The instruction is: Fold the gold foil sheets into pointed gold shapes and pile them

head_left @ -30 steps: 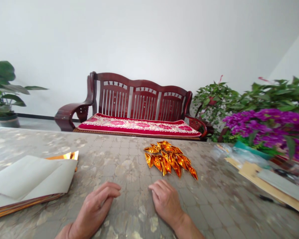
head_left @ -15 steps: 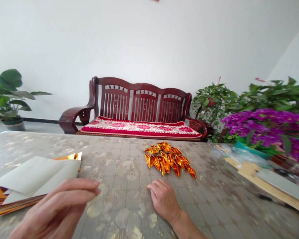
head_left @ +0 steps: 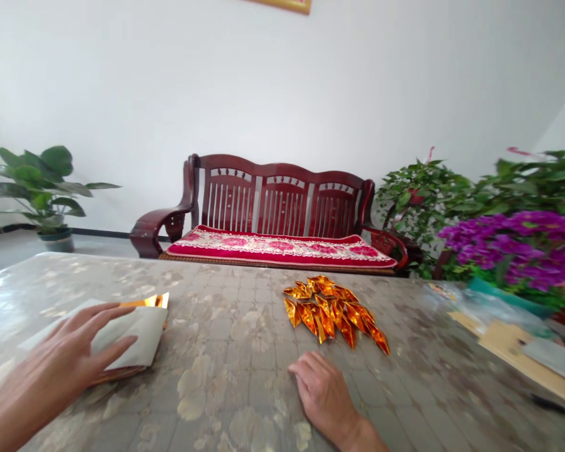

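Folded foil paper (head_left: 144,333) beneath the left hand (head_left: 68,351)

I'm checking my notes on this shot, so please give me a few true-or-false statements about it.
1. The left hand rests on the white sheets. True.
2. The right hand grips the gold foil pieces. False: it lies on the table just below them, holding nothing.
3. The bench has a red cushion. True.
4. The purple flowers are left of the bench. False: they are to its right.
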Available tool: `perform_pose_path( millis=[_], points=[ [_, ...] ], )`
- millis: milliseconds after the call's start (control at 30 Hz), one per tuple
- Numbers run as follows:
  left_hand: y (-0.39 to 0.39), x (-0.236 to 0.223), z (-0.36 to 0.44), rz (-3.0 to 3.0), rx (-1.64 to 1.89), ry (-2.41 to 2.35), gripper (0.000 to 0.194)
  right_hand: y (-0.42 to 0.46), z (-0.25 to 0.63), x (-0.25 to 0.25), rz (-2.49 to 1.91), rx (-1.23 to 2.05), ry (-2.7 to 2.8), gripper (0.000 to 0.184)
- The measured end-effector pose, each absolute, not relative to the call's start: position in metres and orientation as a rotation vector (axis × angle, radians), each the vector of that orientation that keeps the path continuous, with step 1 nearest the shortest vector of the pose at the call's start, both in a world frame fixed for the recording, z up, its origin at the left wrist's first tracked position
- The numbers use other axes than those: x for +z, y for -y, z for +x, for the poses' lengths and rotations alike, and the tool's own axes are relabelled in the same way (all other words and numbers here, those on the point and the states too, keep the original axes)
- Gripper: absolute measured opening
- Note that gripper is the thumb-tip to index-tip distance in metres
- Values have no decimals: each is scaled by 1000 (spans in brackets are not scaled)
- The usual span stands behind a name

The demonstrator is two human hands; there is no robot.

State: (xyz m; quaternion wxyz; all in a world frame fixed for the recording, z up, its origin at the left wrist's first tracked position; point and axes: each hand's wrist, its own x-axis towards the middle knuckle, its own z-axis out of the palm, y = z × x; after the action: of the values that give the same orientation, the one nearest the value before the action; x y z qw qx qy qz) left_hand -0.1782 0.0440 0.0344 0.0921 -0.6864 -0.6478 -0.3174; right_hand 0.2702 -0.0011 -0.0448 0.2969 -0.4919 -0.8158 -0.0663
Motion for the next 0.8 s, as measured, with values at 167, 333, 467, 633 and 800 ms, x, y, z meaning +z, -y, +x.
perform_pose_path(
  millis=[167,333,467,633,800],
  points=[
    [-57,-1,-195,-2020,-241,2167,71,1,270,-45,-1295,-150,2178,24],
    [-54,-4,-185,-2147,-3,2108,68,1,271,-45,-1285,-136,2173,25],
    [-55,2,-188,-2199,78,2132,69,1,271,-44,-1302,-140,2177,25],
    [-54,1,-195,-2270,10,2152,68,2,270,-42,-1297,-147,2163,25],
    [-47,14,-186,-2333,-164,2105,49,1,272,-40,-1256,-168,2174,27]
  ],
)
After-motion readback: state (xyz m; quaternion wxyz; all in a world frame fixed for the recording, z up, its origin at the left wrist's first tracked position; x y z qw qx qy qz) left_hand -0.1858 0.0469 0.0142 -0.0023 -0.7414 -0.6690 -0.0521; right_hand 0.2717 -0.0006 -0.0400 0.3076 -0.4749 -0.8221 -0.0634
